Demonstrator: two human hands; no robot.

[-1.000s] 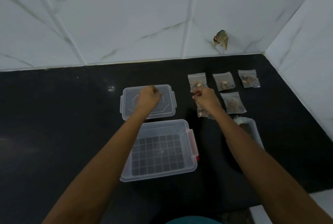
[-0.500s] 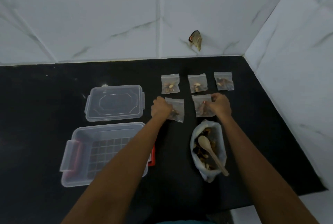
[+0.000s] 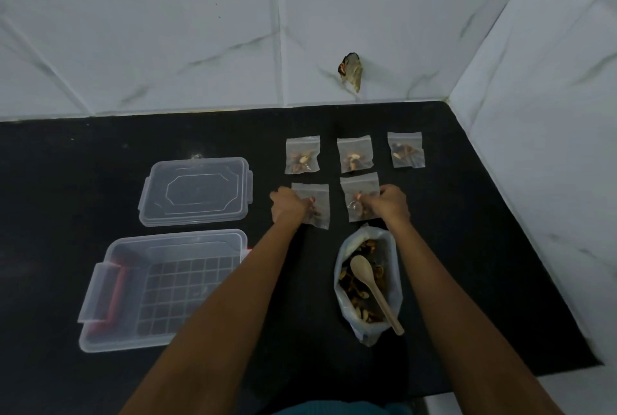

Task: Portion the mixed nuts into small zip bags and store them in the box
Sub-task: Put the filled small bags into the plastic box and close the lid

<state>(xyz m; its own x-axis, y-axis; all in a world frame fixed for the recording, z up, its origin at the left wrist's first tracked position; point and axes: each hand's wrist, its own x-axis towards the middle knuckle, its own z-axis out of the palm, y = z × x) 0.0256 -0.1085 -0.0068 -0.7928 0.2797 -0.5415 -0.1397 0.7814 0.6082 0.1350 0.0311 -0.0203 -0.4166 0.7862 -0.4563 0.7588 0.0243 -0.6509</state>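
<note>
Head view: in the middle of the frame the left hand (image 3: 288, 206) rests on a small zip bag (image 3: 319, 211) in the near row. Its fingers (image 3: 305, 202) are curled and seem to pinch the plastic. Just to the right, the right hand (image 3: 389, 206) grips a second zip bag (image 3: 359, 185) the same way, fingers closed on the bag's middle. Three more filled bags (image 3: 354, 154) lie in a row above them, apart from one another, on the black surface (image 3: 66, 180).

The open box (image 3: 180, 237) sits at lower left with nothing visible in it, so no portion looks stored yet. Its lid (image 3: 197, 191) lies flat just above it. Below the right hand, the large nut bag (image 3: 367, 334) stands open with a wooden spoon (image 3: 370, 284) propped inside. A brownish scrap (image 3: 351, 72) clings to the tiled wall.

Risks, as I judge them:
- Whether the two held bags are sealed cannot be told, and an unsealed zip could spill nuts on the way to the box.
- The right forearm passes close over the large bag, so drawing back could knock the spoon or tip the bag.
- The left arm crosses the box's right edge, and a low carry could snag the rim.
</note>
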